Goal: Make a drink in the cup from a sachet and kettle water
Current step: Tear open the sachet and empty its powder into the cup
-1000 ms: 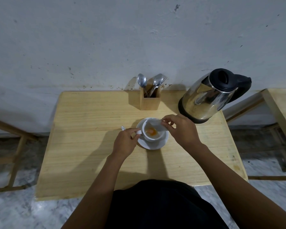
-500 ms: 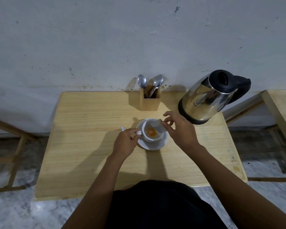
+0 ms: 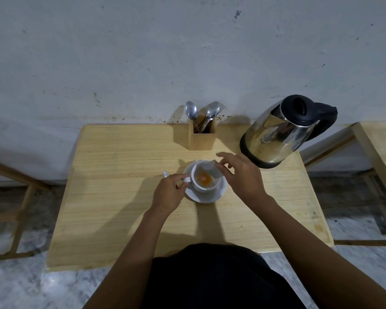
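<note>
A white cup [image 3: 204, 188] stands on a white saucer [image 3: 218, 192] in the middle of the wooden table [image 3: 120, 197]. Orange powder [image 3: 204, 178] lies in the cup's bottom. My left hand [image 3: 168, 195] pinches the cup's handle at its left side. My right hand [image 3: 241, 177] holds a white sachet [image 3: 211, 169] tilted over the cup's right rim, thumb and fingers on its upper edge. A steel kettle [image 3: 279, 134] with a black lid and handle stands at the table's back right.
A wooden holder [image 3: 202, 138] with spoons and a fork stands at the back edge against the wall. A small pale scrap [image 3: 165, 173] lies just left of my left hand. A second wooden table [image 3: 381, 148] stands at the right.
My right hand has drawn slightly toward me and tipped the sachet further over the cup. The left hand stays on the handle.
</note>
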